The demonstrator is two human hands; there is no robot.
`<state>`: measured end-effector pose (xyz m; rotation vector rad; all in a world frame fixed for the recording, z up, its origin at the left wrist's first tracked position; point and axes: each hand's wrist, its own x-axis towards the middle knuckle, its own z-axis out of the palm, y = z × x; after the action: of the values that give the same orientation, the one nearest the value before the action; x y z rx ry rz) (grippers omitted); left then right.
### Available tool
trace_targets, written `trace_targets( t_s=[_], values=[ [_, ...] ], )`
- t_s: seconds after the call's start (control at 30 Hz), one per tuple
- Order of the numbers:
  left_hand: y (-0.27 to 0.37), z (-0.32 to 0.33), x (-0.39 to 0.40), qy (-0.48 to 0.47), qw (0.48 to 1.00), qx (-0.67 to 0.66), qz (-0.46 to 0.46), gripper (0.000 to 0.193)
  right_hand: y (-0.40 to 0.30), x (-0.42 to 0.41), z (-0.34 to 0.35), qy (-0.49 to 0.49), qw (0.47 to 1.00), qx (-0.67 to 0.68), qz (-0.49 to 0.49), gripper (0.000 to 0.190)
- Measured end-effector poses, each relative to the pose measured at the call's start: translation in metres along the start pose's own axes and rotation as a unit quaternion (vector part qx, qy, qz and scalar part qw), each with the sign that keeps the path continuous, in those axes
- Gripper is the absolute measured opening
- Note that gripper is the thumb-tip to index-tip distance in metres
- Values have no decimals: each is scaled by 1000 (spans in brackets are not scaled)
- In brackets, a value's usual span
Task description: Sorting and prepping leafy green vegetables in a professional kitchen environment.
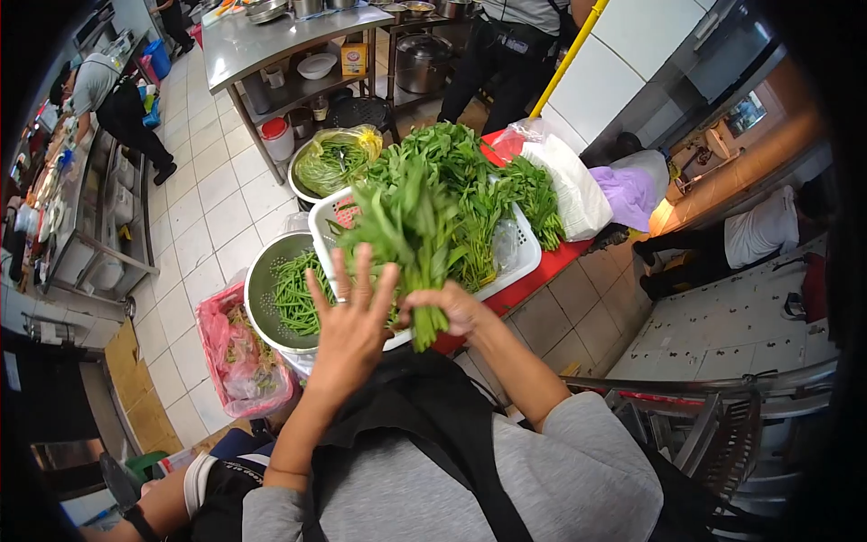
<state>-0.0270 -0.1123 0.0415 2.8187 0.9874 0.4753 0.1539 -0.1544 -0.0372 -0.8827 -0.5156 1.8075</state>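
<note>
My right hand (452, 308) grips the stems of a bunch of leafy greens (413, 237), held upright over a white perforated plastic basket (527, 252). To its left, my left hand (352, 318) is raised with its fingers spread and a ring on one finger; nothing is in it. More leafy greens (467, 183) fill the basket and rise above its rim. Beside the basket, a metal colander (256, 298) holds cut green beans (298, 291), partly hidden by my left hand. Behind them a bowl holds a yellowish plastic bag of green beans (339, 159).
A red table (565, 263) bears the basket and a white sack (569, 183). A pink bin (288, 400) with a plastic liner and scraps stands lower left. Beyond are a steel table (298, 40) and a standing person (501, 61). Another person's arm (166, 498) is at lower left.
</note>
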Motion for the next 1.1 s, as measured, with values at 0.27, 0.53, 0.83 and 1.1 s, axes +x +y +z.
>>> trace_targets(
  t_s=[0.27,0.53,0.83,1.1],
  values=[
    [-73,126,-42,-28,957,-137,-255,58,-175,-23,-108,352,848,-235,-317,24],
    [-80,153,-38,-45,889,-238,-388,71,-209,-13,-264,519,497,-571,-396,37],
    [-78,156,-59,9,876,-295,-382,67,-109,31,-335,537,488,-674,138,84],
    [-74,150,-61,-6,862,-316,-397,70,-115,28,-321,491,540,-664,163,106]
  ],
)
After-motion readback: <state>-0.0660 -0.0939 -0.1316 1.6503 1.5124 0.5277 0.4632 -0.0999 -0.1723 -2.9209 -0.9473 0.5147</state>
